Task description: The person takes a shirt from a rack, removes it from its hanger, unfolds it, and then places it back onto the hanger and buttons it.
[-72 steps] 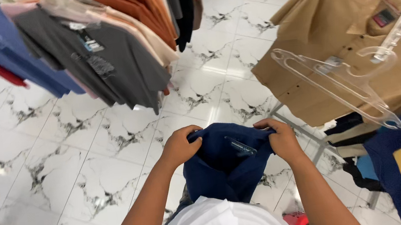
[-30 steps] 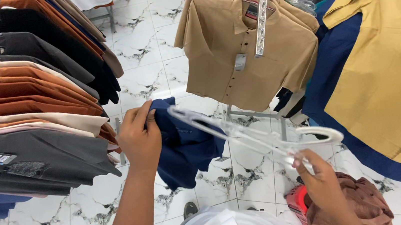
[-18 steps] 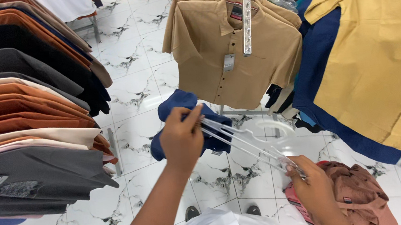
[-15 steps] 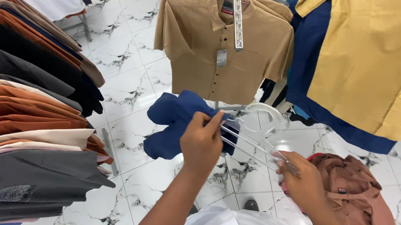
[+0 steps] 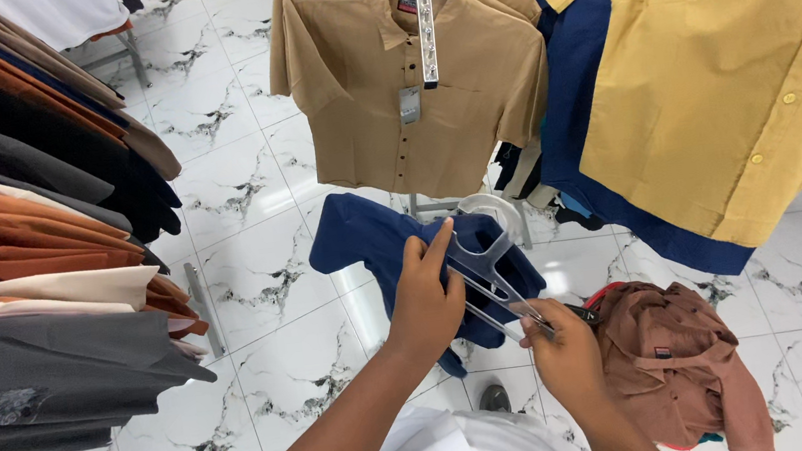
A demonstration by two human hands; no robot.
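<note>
My left hand (image 5: pixel 424 298) grips a navy blue shirt (image 5: pixel 373 244) and rests its fingers against a clear plastic hanger (image 5: pixel 486 266). The shirt hangs in front of me above the floor, one sleeve spread to the left. My right hand (image 5: pixel 565 353) holds the lower end of the same hanger, just right of the left hand. The hanger runs diagonally between both hands, partly inside the shirt.
A rack of grey, orange, beige and black shirts (image 5: pixel 32 257) fills the left. A tan shirt (image 5: pixel 415 83) hangs ahead, a mustard shirt (image 5: pixel 735 66) over a navy one at right. A brown shirt (image 5: pixel 679 365) lies heaped at lower right on the white marble floor (image 5: pixel 265 271).
I turned from the left rack toward the tan shirt. My right hand took a clear hanger and brought it to the navy shirt; both hands now meet at the hanger.
</note>
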